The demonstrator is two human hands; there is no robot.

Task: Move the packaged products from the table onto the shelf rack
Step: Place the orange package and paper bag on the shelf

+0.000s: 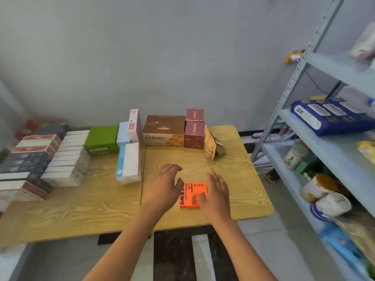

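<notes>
A bright orange box (191, 194) lies flat near the front of the wooden table (81, 207). My left hand (164, 185) hovers just left of the box with fingers spread and the thumb near its left edge. My right hand (216, 192) lies at the box's right edge, fingers straight, thumb over the box's top. Neither hand grips the box. At the table's back stand a brown waffle box (163, 131), two stacked maroon boxes (194, 128), a green box (101, 141), pale blue and pink boxes (129, 128) and a tan pouch (210, 146).
The grey metal shelf rack (316, 126) stands to the right, holding blue wipe packs (326, 116), tins (324, 194) and bags. Rows of flat white, navy and red boxes (40, 161) fill the table's left side. A white and blue box (128, 163) stands mid-table.
</notes>
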